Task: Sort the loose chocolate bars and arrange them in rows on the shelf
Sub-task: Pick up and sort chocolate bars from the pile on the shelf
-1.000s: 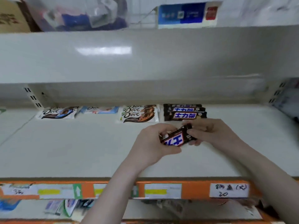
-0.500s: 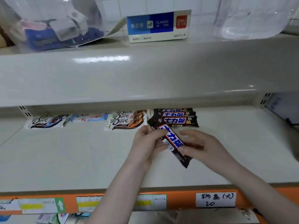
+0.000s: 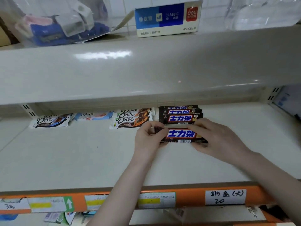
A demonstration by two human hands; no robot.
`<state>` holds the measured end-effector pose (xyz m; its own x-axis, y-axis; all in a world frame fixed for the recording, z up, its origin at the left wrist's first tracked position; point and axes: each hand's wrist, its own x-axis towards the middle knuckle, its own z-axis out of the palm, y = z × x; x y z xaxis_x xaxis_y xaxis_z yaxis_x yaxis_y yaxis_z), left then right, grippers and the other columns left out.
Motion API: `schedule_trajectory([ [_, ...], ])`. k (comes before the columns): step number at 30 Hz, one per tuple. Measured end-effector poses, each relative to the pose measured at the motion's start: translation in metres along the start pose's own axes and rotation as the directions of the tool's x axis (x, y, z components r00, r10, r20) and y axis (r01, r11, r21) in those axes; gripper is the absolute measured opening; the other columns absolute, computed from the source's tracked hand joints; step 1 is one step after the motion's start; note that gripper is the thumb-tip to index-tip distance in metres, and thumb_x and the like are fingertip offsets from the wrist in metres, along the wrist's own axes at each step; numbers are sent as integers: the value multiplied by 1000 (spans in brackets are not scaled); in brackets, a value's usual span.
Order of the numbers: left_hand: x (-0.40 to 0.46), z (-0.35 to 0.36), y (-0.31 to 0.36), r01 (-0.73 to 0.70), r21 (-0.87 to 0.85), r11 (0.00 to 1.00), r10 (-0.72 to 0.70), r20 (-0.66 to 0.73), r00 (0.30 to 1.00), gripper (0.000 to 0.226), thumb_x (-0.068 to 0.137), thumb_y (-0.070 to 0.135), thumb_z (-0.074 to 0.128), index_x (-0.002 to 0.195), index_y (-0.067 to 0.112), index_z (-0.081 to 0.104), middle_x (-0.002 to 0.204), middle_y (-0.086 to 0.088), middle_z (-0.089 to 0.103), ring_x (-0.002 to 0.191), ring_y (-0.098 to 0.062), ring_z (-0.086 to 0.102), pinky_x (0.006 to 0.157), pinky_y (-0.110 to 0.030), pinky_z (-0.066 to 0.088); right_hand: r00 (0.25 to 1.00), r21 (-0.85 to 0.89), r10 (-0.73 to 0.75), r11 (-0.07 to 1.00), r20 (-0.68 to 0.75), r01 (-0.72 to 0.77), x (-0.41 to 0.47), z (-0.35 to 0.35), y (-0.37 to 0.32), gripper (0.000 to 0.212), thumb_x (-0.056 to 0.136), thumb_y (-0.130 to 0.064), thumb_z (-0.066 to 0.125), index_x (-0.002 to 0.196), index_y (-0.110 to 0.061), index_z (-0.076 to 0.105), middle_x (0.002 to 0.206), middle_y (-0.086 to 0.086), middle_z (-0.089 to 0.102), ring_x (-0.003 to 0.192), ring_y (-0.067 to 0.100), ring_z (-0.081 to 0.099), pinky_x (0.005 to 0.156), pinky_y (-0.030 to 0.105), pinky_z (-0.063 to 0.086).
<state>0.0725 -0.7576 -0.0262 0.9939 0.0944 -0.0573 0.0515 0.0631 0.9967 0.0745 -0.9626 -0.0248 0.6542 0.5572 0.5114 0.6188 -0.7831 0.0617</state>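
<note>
Presently, both hands hold one Snickers bar [image 3: 181,135] level above the middle shelf [image 3: 81,157], its blue lettering facing up and its long side running left to right. Left hand [image 3: 147,141] grips the bar's left end, fingers curled over the wrapper's far edge and thumb on the near side. Right hand [image 3: 216,137] pinches the right end, fingers stretched along the far edge and thumb under the near edge. Whether the bar touches the shelf surface cannot be told.

Just beyond the held bar lies a row of Snickers bars [image 3: 180,114], three visible, overlapping one behind the other toward the far wall, all lettered the same way. The held bar sits just near of the nearest one, aligned with it.

Left of that row is a stack of orange Dove bars [image 3: 132,119], three showing, lying flat and overlapping. Further left lies a light blue Dove bar [image 3: 94,115], and at the far left a dark blue Dove bar [image 3: 50,121], slightly tilted.

Along the shelf's near edge runs an orange price rail [image 3: 189,195] carrying paper labels, including a handwritten label [image 3: 225,196] at the right.

On the upper shelf [image 3: 146,66] stand a blue Deli eraser box [image 3: 167,17] and, to its left, a clear plastic bag [image 3: 55,22] of mixed items.
</note>
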Motion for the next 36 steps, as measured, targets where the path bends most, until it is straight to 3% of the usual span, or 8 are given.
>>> schedule_trajectory([
  [1,5,2,-2,-86,153,984,91,-26,995,11,79,8,68,84,18,65,83,-5,66,82,-20,68,70,-32,57,1000,-14,-3,1000,-8,3,3,2,6,50,60,-18,82,104,-4,65,91,10,66,66,22,65,49,26,51],
  [3,14,7,-3,-237,437,868,276,-29,961,16,77,12,69,92,18,67,84,5,65,77,-10,59,70,-15,45,1000,-16,10,1000,-24,-11,9,6,18,48,59,-15,83,102,-3,66,89,12,67,68,25,66,51,29,54],
  [5,22,13,-1,-330,592,735,381,41,924,26,77,12,68,102,15,67,95,5,66,83,-9,56,67,-7,35,999,-6,39,999,-36,-40,14,10,29,47,58,-13,83,101,-2,67,89,12,68,69,27,67,54,31,54],
  [8,34,20,0,-411,727,550,435,171,884,35,78,13,65,114,12,63,106,-8,64,99,-22,54,71,-18,32,995,14,95,995,-17,-95,20,17,42,46,59,-12,82,102,-3,67,92,11,68,73,27,67,61,31,53],
  [14,52,21,-4,-416,864,284,401,287,870,36,85,23,60,118,9,59,107,-15,56,103,-29,49,85,-31,36,984,87,178,980,28,-180,25,35,51,42,66,-11,77,106,-6,66,100,12,68,89,31,65,74,35,51],
  [21,51,19,-16,-376,913,160,392,290,873,42,91,36,48,129,18,53,112,-12,55,103,-28,44,89,-32,32,976,155,206,964,70,-215,22,38,53,36,74,-15,74,109,-8,66,106,9,68,98,29,60,78,29,39],
  [32,48,19,-16,-361,928,91,339,312,888,49,89,44,46,135,26,46,121,-7,49,108,-26,42,92,-32,33,973,80,166,980,162,-180,18,32,49,23,79,-22,68,100,-12,66,97,2,70,87,28,62,73,37,50],
  [36,41,23,-11,-323,945,57,315,290,904,52,88,47,45,136,24,44,127,-7,45,114,-26,39,97,-32,33,956,74,212,970,203,-231,17,22,46,31,85,-27,60,114,-15,62,114,2,65,104,26,57,88,37,45],
])
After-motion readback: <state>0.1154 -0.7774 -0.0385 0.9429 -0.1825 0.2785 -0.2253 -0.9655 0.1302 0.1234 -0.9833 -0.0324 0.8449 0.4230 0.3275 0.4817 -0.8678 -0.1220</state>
